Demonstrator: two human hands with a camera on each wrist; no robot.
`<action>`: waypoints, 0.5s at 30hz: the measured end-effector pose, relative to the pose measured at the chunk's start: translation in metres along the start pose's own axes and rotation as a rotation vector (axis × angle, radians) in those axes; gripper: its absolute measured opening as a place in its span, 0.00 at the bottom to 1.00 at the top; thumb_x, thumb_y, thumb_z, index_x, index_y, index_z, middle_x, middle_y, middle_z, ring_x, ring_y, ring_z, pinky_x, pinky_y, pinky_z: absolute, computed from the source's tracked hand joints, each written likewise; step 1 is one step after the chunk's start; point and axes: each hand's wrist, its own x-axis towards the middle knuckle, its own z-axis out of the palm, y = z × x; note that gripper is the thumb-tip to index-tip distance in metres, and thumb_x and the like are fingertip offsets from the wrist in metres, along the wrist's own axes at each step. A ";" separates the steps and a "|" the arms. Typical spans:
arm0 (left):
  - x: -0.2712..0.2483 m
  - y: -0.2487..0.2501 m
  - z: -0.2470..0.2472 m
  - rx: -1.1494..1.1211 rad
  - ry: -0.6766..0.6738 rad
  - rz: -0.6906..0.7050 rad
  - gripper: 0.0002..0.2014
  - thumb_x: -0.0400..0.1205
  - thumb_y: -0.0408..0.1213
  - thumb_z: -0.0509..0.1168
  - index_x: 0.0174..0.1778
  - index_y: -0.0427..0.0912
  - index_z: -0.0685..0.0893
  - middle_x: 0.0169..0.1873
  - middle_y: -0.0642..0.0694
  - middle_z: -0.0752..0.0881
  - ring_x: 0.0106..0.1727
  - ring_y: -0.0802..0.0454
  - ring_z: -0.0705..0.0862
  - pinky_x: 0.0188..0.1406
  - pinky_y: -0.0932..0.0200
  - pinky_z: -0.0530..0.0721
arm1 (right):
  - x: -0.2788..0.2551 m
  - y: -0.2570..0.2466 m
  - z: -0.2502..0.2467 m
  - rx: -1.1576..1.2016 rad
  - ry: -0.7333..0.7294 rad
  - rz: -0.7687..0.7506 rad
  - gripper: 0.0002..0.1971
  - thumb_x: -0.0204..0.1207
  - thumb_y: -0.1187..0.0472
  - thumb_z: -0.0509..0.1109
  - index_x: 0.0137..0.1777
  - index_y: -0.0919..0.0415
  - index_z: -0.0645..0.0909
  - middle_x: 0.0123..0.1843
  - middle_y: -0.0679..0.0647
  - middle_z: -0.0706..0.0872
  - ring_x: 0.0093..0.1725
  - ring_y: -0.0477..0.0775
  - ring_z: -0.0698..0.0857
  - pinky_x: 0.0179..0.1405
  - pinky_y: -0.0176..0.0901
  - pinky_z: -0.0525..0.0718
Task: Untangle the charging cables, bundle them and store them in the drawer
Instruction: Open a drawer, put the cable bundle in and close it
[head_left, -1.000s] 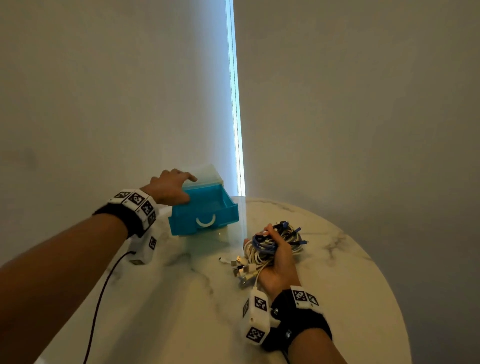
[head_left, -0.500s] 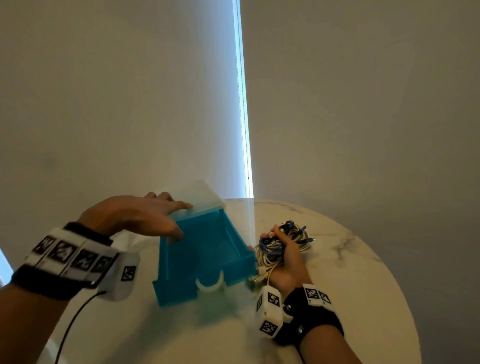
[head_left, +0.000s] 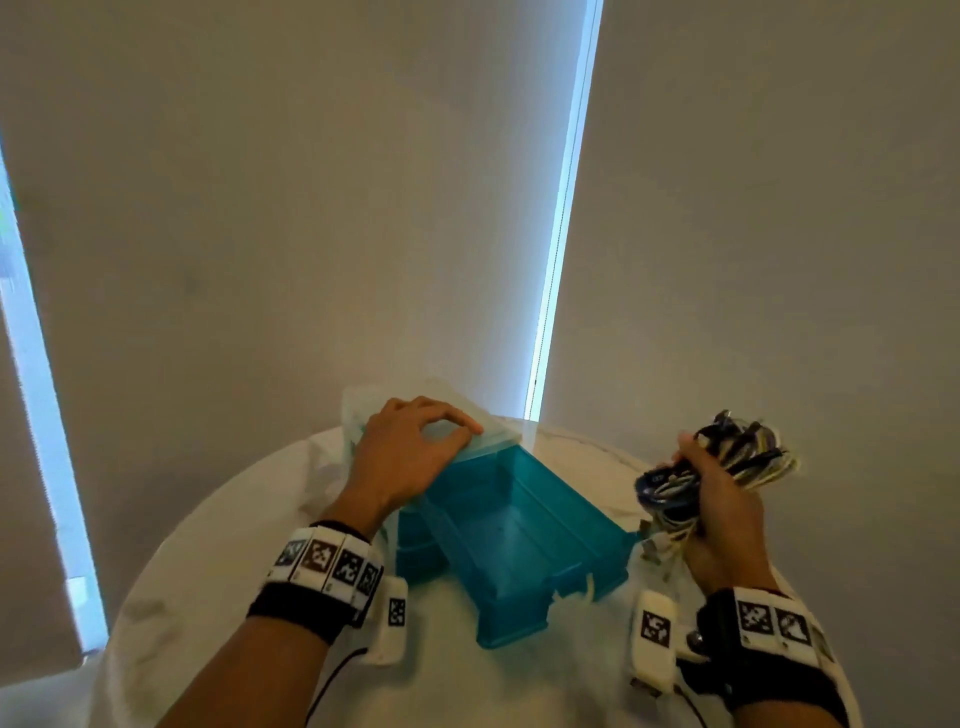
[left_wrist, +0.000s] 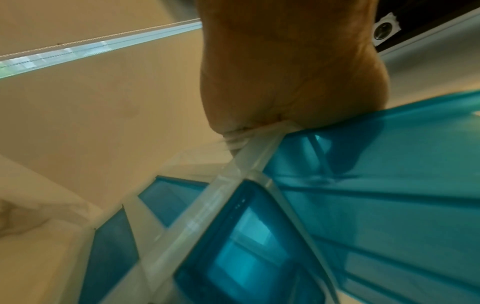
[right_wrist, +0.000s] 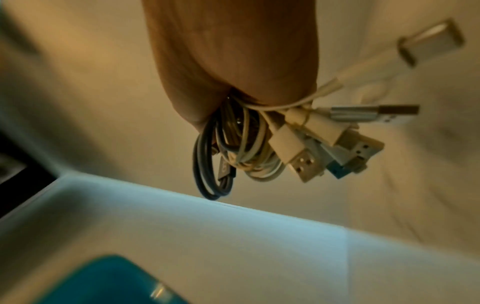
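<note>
A teal drawer (head_left: 519, 545) stands pulled far out of its translucent case (head_left: 498, 441) on the round marble table (head_left: 208, 571), and its inside is bare. My left hand (head_left: 441, 431) rests on the case's top near the front edge, fingers arched; in the left wrist view the palm (left_wrist: 285, 72) presses the case rim (left_wrist: 259, 148) above the drawer (left_wrist: 389, 205). To the right of the drawer my right hand (head_left: 722, 514) grips a coiled bundle of white and dark cables (head_left: 737, 457) held above the table. Its USB plugs (right_wrist: 306, 164) hang from the fist (right_wrist: 233, 51).
The drawer's white handle (head_left: 587, 592) faces me near the table's front. Pale roller blinds fill the background, with a bright vertical gap (head_left: 561, 208) behind the case. Bare tabletop lies left of and in front of the drawer.
The drawer has come from nearly closed to far out of its case. My right hand has lifted the cable bundle off the table, up and to the right. My left hand stays on the case.
</note>
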 end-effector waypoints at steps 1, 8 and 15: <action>-0.001 0.000 0.002 0.017 0.027 0.010 0.11 0.86 0.57 0.63 0.52 0.70 0.93 0.67 0.64 0.87 0.69 0.54 0.76 0.77 0.37 0.75 | -0.007 -0.020 0.005 -0.090 0.016 -0.104 0.18 0.74 0.52 0.87 0.61 0.56 0.91 0.50 0.54 0.96 0.50 0.59 0.96 0.59 0.62 0.94; -0.017 0.019 0.019 0.251 0.076 0.031 0.26 0.89 0.53 0.47 0.67 0.63 0.91 0.68 0.55 0.87 0.64 0.52 0.77 0.74 0.45 0.71 | -0.092 -0.097 0.085 -0.634 -0.619 -0.437 0.12 0.81 0.55 0.83 0.57 0.62 0.92 0.47 0.58 0.96 0.45 0.58 0.96 0.49 0.52 0.96; -0.020 0.023 -0.002 0.353 -0.064 0.069 0.26 0.89 0.49 0.46 0.71 0.69 0.87 0.71 0.54 0.84 0.67 0.50 0.75 0.71 0.43 0.70 | -0.079 -0.043 0.108 -1.134 -0.779 -0.216 0.14 0.81 0.53 0.83 0.55 0.65 0.94 0.48 0.59 0.98 0.52 0.60 0.97 0.61 0.57 0.95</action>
